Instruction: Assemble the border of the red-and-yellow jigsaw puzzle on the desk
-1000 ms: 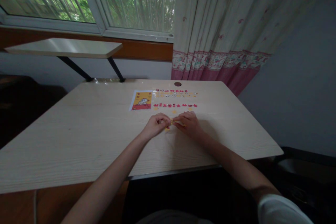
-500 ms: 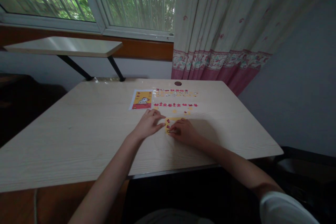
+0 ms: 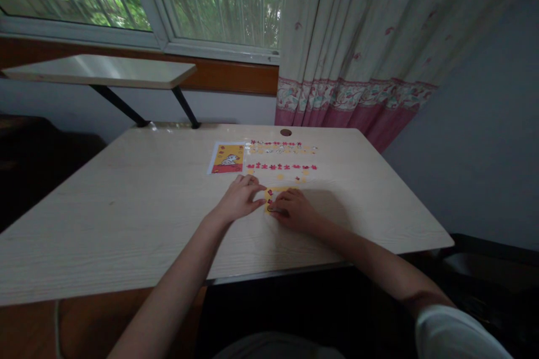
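A small patch of joined yellow puzzle pieces point(image 3: 273, 194) lies on the pale wooden table point(image 3: 147, 219), between my two hands. My left hand point(image 3: 239, 199) rests flat beside it on the left, fingers stretched toward it. My right hand point(image 3: 292, 207) lies curled over the patch's right part, fingertips pressing on the pieces. Behind them a row of loose red pieces point(image 3: 280, 167) and a farther row of pale pieces point(image 3: 281, 147) are laid out. A yellow and red reference picture point(image 3: 226, 158) lies at the left of these rows.
A round cable hole point(image 3: 286, 132) sits near the table's far edge. A narrow shelf on black brackets point(image 3: 105, 70) hangs under the window at the back left. A pink-hemmed curtain point(image 3: 353, 106) falls behind the table's right corner.
A second ago both hands pinched a piece together just above the table. They have since come down, the left lying flat and the right pressing on the yellow patch. Little differs from half a second ago.
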{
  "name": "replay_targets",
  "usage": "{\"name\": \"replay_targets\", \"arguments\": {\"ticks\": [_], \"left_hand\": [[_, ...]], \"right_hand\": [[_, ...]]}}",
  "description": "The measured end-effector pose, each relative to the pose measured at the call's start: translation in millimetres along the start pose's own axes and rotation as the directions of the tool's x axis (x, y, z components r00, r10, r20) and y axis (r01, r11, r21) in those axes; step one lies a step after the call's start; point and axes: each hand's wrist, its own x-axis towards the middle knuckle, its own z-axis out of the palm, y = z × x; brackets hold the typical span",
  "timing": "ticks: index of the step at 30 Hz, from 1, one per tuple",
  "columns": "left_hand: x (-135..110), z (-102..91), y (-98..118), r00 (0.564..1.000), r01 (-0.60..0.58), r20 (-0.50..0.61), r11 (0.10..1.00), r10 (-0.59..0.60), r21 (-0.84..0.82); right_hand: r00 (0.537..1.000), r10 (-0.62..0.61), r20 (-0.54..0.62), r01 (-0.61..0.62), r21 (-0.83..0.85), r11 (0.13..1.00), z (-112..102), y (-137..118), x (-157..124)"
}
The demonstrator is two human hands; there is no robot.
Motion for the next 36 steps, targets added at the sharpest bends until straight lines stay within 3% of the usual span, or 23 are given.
{"name": "replay_targets", "arguments": {"ticks": [8, 11, 15, 19, 23, 36], "left_hand": [[0, 0.1, 1, 1.0, 0.0, 0.003, 1.0, 0.0, 0.002], [1, -1.9, 3, 1.0, 0.0, 0.018, 1.0, 0.0, 0.004], [0, -2.0, 1, 1.0, -0.004, 0.007, 1.0, 0.004, -0.003], [0, -0.5, -2, 0.998, -0.057, 0.011, 0.998, 0.058, -0.008], [-1, -1.2, -2, 0.996, -0.063, 0.056, 0.998, 0.062, 0.007], [-1, 0.4, 0, 0.995, -0.02, 0.094, 0.998, 0.014, 0.059]], "right_hand": [[0.995, -0.082, 0.054, 0.089, -0.139, 0.986, -7, -9, -1], [0.992, -0.103, 0.074, 0.112, -0.122, 0.986, -12, -5, 0], [0.994, -0.088, 0.063, 0.09, -0.031, 0.995, -29, 21, 0], [0.999, -0.026, 0.026, 0.027, -0.043, 0.999, -49, 58, -5], [0.997, 0.022, 0.076, -0.019, -0.041, 0.999, -57, 78, -10], [0.981, 0.058, 0.184, -0.06, 0.007, 0.998, -53, 76, -11]]}}
